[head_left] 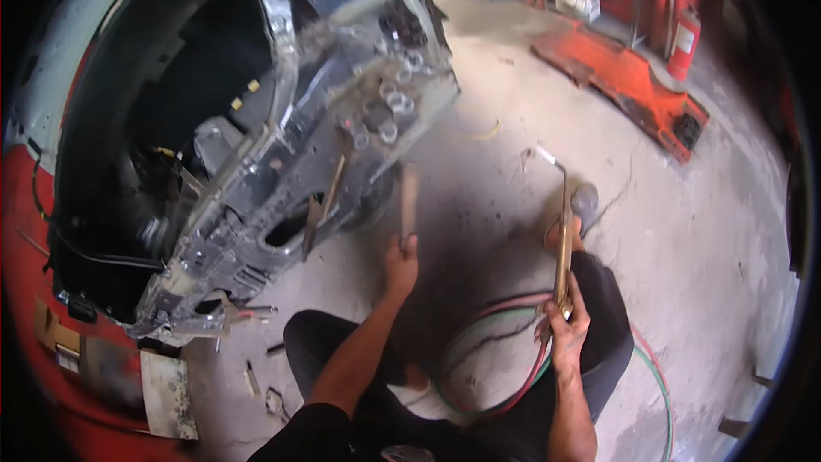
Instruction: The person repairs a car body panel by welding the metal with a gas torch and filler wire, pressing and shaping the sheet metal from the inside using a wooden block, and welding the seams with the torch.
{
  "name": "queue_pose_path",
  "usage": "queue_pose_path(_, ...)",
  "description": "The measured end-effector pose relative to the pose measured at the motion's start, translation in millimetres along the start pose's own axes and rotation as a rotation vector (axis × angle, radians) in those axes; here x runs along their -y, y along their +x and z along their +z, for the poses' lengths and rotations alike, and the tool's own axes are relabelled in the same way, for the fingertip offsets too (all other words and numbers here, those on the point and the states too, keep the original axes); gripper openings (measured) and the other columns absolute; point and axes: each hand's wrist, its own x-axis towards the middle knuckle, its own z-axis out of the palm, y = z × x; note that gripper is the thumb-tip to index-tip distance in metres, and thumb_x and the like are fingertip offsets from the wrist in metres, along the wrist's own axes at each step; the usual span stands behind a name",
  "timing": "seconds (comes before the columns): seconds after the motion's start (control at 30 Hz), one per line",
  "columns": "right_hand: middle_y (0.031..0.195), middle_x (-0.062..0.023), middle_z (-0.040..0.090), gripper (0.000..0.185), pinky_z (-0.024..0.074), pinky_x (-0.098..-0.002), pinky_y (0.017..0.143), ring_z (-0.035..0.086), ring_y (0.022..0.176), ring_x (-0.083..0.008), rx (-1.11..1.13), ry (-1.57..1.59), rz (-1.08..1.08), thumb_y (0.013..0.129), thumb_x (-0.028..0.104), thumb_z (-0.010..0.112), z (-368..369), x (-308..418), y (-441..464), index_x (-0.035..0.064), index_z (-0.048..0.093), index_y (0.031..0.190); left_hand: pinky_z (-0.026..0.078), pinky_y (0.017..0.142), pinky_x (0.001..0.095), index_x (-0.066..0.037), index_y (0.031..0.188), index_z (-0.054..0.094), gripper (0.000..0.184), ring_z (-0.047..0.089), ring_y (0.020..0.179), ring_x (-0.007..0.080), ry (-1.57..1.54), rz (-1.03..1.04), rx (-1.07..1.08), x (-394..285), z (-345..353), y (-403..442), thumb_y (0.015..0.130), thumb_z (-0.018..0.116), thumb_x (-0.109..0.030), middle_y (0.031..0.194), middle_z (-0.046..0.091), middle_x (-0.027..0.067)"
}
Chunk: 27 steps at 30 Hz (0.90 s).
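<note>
My left hand (401, 265) is closed round the lower end of a flat, light-brown bar (410, 198), blurred and held upright beside the car body frame (333, 137). In my right hand (567, 321) is a brass torch (563, 261), gripped near its valves. Its thin bent neck points up and left, with a bright white tip (546, 154). Red and green hoses (492, 316) run from the torch and loop over the floor between my legs. A thin metal strip (335, 181) leans on the frame left of the bar.
An orange-red metal panel (624, 77) lies on the concrete floor (684, 231) at the upper right, near a fire extinguisher (684, 44). Loose tools (251, 378) and a stained plate (168, 393) are at the lower left. My bent legs flank the hoses.
</note>
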Motion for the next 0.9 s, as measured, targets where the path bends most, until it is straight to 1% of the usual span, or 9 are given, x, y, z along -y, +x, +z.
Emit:
queue_pose_path(0.03,0.084,-0.0081,0.065,0.069,0.0461,-0.0242,0.043,0.056,0.048,-0.0108,-0.005,-0.029,0.005,0.094,0.018,0.067,1.9,2.4,1.0,-0.0001,0.042,0.156,0.049,0.1,0.0488,0.006,0.123,0.06,0.047,0.066,0.11,0.0469,0.151,-0.018,0.077,10.5,-2.5,-31.7,0.103,0.06,-0.036,0.11,0.069,0.0303)
queue_pose_path(0.13,0.087,-0.0078,0.066,0.068,0.0454,-0.0247,0.043,0.056,0.049,-0.0105,-0.006,-0.001,0.077,0.094,0.012,0.066,9.3,2.7,0.2,0.001,0.041,0.157,0.048,0.102,0.0494,0.006,0.127,0.062,0.047,0.062,0.117,0.0484,0.134,-0.318,0.547,44.9,21.1,-99.7,0.101,0.062,-0.033,0.12,0.067,0.0315)
queue_pose_path(0.27,0.086,-0.0072,0.066,0.072,0.0484,-0.0251,0.045,0.059,0.052,-0.0114,0.022,-0.03,0.145,0.092,0.005,0.068,3.0,-6.7,-1.3,0.0001,0.039,0.158,0.048,0.102,0.0505,0.005,0.125,0.065,0.042,0.062,0.119,0.0483,0.19,-0.377,0.776,35.7,58.6,-153.6,0.098,0.063,-0.028,0.124,0.067,0.0306)
queue_pose_path(0.33,0.087,-0.0089,0.066,0.074,0.0476,-0.0246,0.044,0.059,0.05,-0.012,0.023,-0.057,0.15,0.092,0.007,0.067,4.3,-4.9,-0.1,-0.0028,0.036,0.158,0.048,0.102,0.0504,0.005,0.123,0.066,0.04,0.062,0.119,0.0476,0.061,-0.289,0.709,68.7,83.6,-171.8,0.098,0.063,-0.026,0.122,0.067,0.0306)
queue_pose_path(0.47,0.088,-0.0096,0.066,0.075,0.0481,-0.0245,0.044,0.06,0.052,-0.0122,0.029,-0.089,0.197,0.092,0.007,0.066,7.7,-3.2,7.7,-0.0051,0.033,0.159,0.047,0.107,0.0493,0.004,0.128,0.065,0.04,0.059,0.125,0.0457,0.268,-0.38,0.638,120.0,78.1,-156.4,0.097,0.062,-0.021,0.129,0.064,0.0298)
queue_pose_path(0.57,0.088,-0.0096,0.066,0.077,0.0485,-0.0244,0.045,0.059,0.052,-0.0122,0.033,-0.093,0.249,0.091,0.006,0.066,13.8,-4.1,15.5,-0.0059,0.032,0.159,0.046,0.11,0.0495,0.003,0.129,0.065,0.039,0.057,0.129,0.0446,0.319,-0.4,0.401,201.3,75.6,-149.6,0.096,0.061,-0.016,0.135,0.061,0.0283)
queue_pose_path(0.7,0.088,-0.006,0.063,0.075,0.0515,-0.0252,0.047,0.06,0.056,-0.0115,0.087,-0.101,0.291,0.089,-0.004,0.064,23.9,-3.7,18.4,0.0013,0.038,0.159,0.047,0.107,0.051,0.004,0.121,0.066,0.033,0.061,0.122,0.0432,1.089,0.312,0.51,184.5,42.8,-133.9,0.092,0.061,-0.011,0.127,0.064,0.0262)
queue_pose_path(0.8,0.088,-0.0053,0.063,0.077,0.0539,-0.025,0.049,0.06,0.057,-0.0108,0.133,-0.096,0.297,0.087,-0.009,0.063,29.0,-7.9,15.9,0.0042,0.039,0.159,0.05,0.095,0.0544,0.002,0.115,0.067,0.027,0.064,0.11,0.0446,0.881,-0.007,0.635,139.5,36.0,-118.2,0.091,0.061,-0.011,0.11,0.068,0.0256)
queue_pose_path(0.9,0.087,-0.0049,0.063,0.078,0.0537,-0.0248,0.048,0.06,0.057,-0.0106,0.135,-0.069,0.259,0.087,-0.01,0.063,33.0,-11.1,11.5,0.0049,0.038,0.16,0.052,0.085,0.0552,-0.001,0.108,0.066,0.019,0.066,0.096,0.0455,0.617,0.05,0.633,141.1,46.2,-113.9,0.092,0.06,-0.011,0.095,0.068,0.0238)
